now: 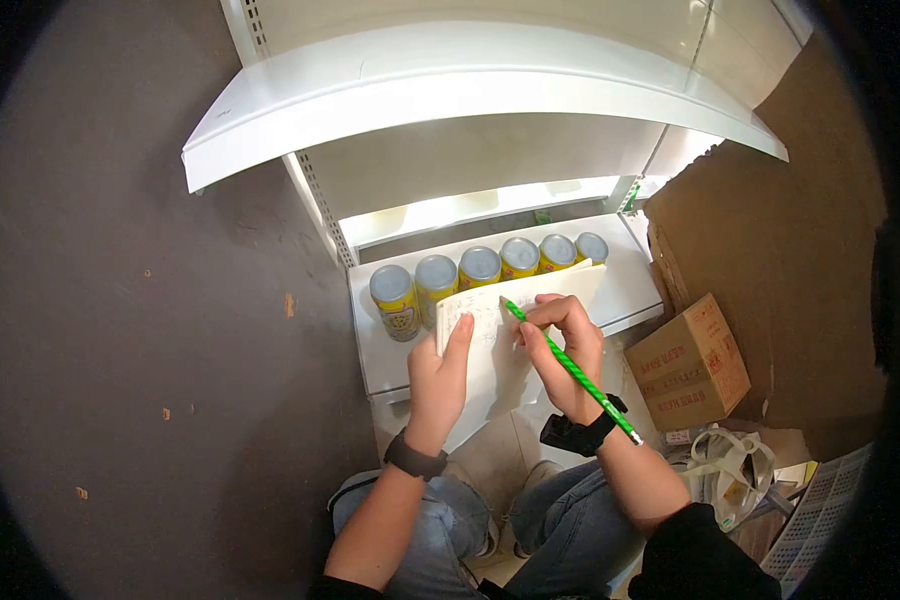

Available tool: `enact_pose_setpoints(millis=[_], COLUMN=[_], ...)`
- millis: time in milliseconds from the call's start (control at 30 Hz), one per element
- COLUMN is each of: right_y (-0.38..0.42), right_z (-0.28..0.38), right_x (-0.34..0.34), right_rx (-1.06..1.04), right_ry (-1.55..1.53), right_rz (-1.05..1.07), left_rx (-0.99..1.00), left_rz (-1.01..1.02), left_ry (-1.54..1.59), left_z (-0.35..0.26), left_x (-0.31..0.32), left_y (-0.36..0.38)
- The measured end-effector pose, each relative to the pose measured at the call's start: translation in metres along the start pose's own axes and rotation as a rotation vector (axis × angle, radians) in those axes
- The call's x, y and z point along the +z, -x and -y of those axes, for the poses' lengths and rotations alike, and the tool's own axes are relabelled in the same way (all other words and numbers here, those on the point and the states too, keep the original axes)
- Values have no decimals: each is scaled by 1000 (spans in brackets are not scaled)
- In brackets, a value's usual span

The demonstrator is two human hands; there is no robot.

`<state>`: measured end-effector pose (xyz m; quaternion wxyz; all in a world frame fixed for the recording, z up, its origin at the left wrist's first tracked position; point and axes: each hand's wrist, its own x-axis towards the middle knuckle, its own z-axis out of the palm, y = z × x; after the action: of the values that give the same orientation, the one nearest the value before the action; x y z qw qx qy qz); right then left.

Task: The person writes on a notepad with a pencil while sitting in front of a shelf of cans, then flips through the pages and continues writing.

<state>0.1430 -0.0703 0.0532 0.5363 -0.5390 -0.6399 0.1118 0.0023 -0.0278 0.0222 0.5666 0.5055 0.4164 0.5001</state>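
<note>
My left hand (440,380) grips the left edge of a notebook (490,370), its thumb lying on the page. Handwriting covers the upper part of that page. In my right hand (570,365) is a green striped pencil (570,367), its tip at the writing and its eraser end toward my wrist. Behind the notebook, a row of several yellow cans (397,305) with grey lids stands on the low white shelf (385,365). The notebook hides the lower parts of most cans.
An upper white shelf (470,95) juts out above the cans. To the right are a cardboard box (690,365), a large brown cardboard sheet (790,260), a white plastic bag (735,470) and a white basket (820,520). Small scraps lie on the dark surface (170,300) at left.
</note>
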Motion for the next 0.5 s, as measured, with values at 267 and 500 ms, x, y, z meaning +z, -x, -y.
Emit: enact_pose_setpoints(millis=[267,500], right_y=[-2,-1], right_z=[1,1], right_x=[-1,0], right_rx=[-32,-11], right_ry=[-10,-40], right_rz=[-10,-44], left_rx=[16,10], left_rz=[-4,-8], left_ry=[10,12], left_z=[2,5], left_x=[0,-1], left_y=[-1,-1])
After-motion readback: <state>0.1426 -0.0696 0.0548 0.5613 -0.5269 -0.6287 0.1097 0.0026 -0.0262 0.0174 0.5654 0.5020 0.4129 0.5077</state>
